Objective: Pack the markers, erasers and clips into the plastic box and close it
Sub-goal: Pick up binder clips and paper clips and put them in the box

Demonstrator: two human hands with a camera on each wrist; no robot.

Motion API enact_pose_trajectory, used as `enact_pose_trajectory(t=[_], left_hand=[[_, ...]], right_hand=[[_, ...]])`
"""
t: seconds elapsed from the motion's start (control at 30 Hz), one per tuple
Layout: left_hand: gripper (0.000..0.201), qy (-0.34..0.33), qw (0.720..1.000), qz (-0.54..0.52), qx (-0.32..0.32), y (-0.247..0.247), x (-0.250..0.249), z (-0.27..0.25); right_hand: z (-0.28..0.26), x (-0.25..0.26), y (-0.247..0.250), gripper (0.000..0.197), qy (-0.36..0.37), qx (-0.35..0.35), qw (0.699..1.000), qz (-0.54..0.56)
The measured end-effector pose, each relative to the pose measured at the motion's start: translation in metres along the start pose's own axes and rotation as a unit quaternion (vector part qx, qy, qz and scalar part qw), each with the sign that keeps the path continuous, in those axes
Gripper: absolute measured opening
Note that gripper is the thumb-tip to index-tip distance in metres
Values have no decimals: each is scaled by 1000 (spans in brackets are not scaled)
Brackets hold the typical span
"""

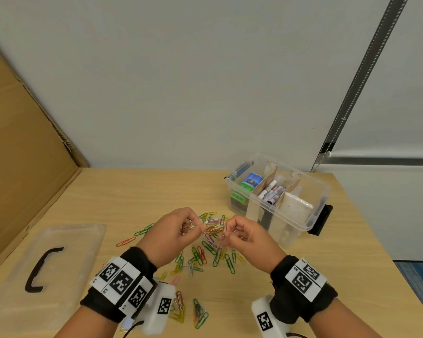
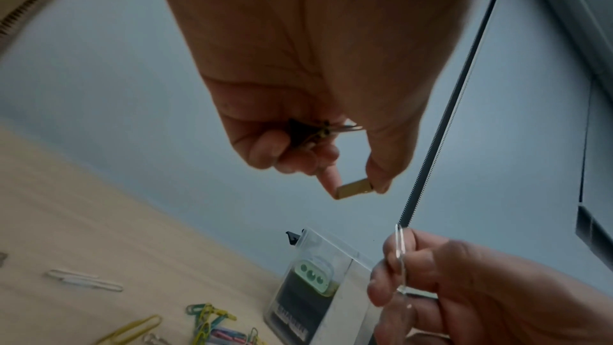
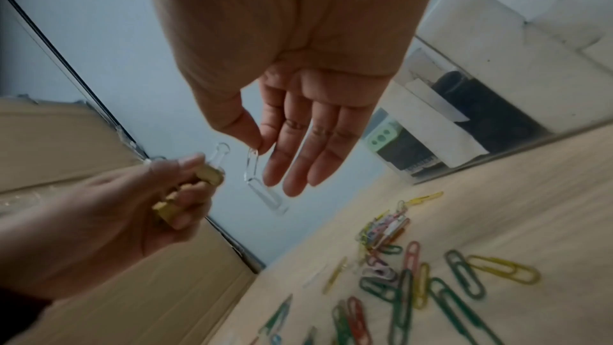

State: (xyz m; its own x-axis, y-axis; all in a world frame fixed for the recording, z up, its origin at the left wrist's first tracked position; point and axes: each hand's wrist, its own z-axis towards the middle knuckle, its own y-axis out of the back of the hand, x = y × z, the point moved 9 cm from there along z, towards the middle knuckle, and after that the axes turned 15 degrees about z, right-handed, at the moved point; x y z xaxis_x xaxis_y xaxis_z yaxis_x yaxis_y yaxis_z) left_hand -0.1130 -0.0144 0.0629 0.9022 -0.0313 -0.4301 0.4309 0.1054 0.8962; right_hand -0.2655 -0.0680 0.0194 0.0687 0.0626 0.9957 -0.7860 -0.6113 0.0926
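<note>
Left hand (image 1: 175,231) raised over the table, pinching a gold binder clip (image 2: 354,188), right hand (image 1: 248,236) alongside, pinching a clear paper clip (image 3: 253,167)

A wooden counter (image 1: 132,191) is seen. Coloured paper clips (image 1: 205,257) are scattered near its front edge, a clear lid (image 1: 59,240) is laid at the left edge, and an open plastic box (image 1: 279,215) is set toward the back right corner.

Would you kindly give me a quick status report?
Left hand holds gold clips. Right hand pinches a clear clip. Box open, lid aside. Clips litter table.
</note>
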Motion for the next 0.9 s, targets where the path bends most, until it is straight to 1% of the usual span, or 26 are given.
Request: enact_pose_trajectory(t=[0.07, 0.1, 0.13, 0.17, 0.2, 0.23, 0.27, 0.3, 0.37, 0.43, 0.5, 0.57, 0.6, 0.63, 0.67, 0.7, 0.77, 0.83, 0.9], left_hand=[[27, 8, 1000, -12, -1, 0, 4, -1], [29, 13, 1000, -15, 1, -1, 7, -2], [31, 17, 1000, -14, 4, -3, 9, -2], [32, 22, 1000, -11, 7, -5, 12, -4], [31, 26, 1000, -8, 10, -6, 14, -5], [27, 30, 999, -5, 12, -8, 15, -6], [22, 33, 999, -3, 12, -8, 17, -8], [19, 35, 999, -3, 12, -9, 19, -11], [14, 37, 999, -4, 15, -11, 22, -16], [13, 36, 999, 18, 25, -16, 22, -22], [13, 30, 997, 45, 46, -23, 17, -26], [13, 19, 996, 58, 71, -30, 2, -25], [14, 12, 995, 60, 82, -32, -8, -21], [14, 3, 994, 59, 89, -35, -20, -14], [15, -8, 994, 55, 92, -36, -34, -6], [15, -23, 994, 54, 93, -37, -49, 6], [16, -53, 993, 58, 84, -40, -81, 37], [20, -83, 992, 73, 66, -45, -115, 76], [27, -102, 988, 104, 58, -57, -147, 118]], right_hand=[[2, -10, 1, 4, 1, -16, 999, -39], [4, -17, -2, 5, -5, -10, 998, -65], [5, -24, -8, 10, -19, 11, 995, -100], [5, -33, -15, 19, -40, 43, 986, -157], [5, -40, -20, 29, -54, 73, 969, -228], [5, -42, -21, 36, -58, 87, 952, -289], [5, -37, -17, 38, -48, 78, 942, -323], [5, -27, -10, 37, -28, 51, 940, -336], [3, -3, 18, 32, 21, -25, 941, -338], [-3, 22, 60, 27, 67, -130, 935, -324], [-16, 38, 109, 24, 106, -236, 910, -323], [-26, 33, 153, 25, 104, -305, 884, -339], [-29, 24, 171, 28, 86, -327, 876, -343], [-31, 11, 186, 32, 57, -338, 876, -340], [-32, -3, 195, 37, 30, -340, 882, -326], [-32, -14, 200, 41, 17, -339, 891, -302], [-32, -26, 201, 44, 39, -342, 905, -251], [-32, -29, 197, 48, 66, -353, 908, -216], [-32, -32, 195, 52, 79, -359, 910, -191]])
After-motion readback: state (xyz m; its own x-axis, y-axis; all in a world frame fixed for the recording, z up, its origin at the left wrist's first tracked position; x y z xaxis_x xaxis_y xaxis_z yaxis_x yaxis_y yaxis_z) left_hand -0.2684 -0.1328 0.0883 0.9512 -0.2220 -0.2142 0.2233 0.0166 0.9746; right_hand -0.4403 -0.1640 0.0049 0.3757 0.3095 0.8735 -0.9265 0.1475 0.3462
